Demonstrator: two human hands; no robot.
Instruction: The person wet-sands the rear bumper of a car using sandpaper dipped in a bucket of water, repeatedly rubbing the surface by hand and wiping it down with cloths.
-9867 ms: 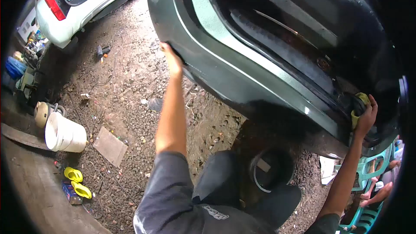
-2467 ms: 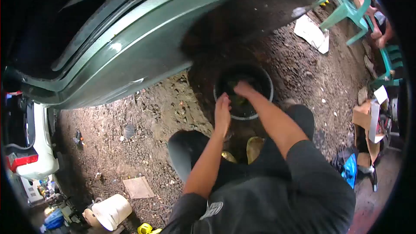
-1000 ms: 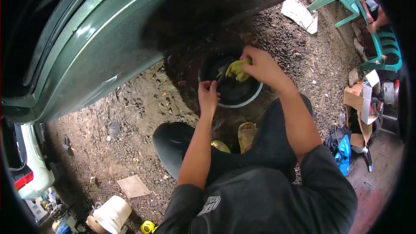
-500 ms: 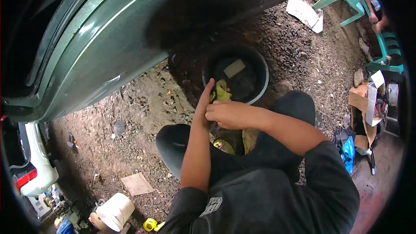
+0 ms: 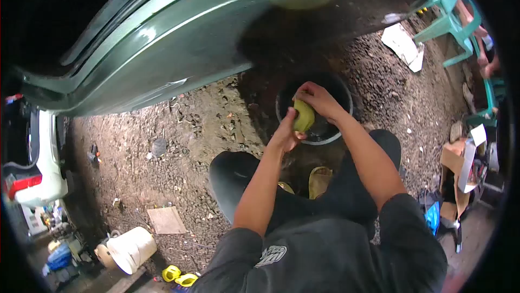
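My left hand is closed on a yellow-green, soft-looking piece, thumb along its near side. It is bent into a rounded curve; whether it is a cloth or a sponge I cannot tell. My right hand grips the same piece from its upper end, fingers curled over it. Both hands are above the round black basin, which has a pale grey rim and a dark inside. My forearms and the piece cover part of the basin.
The green car panel overhangs the basin. A white bucket lies tipped at lower left, near a flat tan board. An open cardboard box stands at right. A person's hand shows by a green chair.
My right hand has moved from my left wrist to the yellow-green piece, and both hands are now over the basin. The pale rectangular block in the basin no longer shows. The view has shifted.
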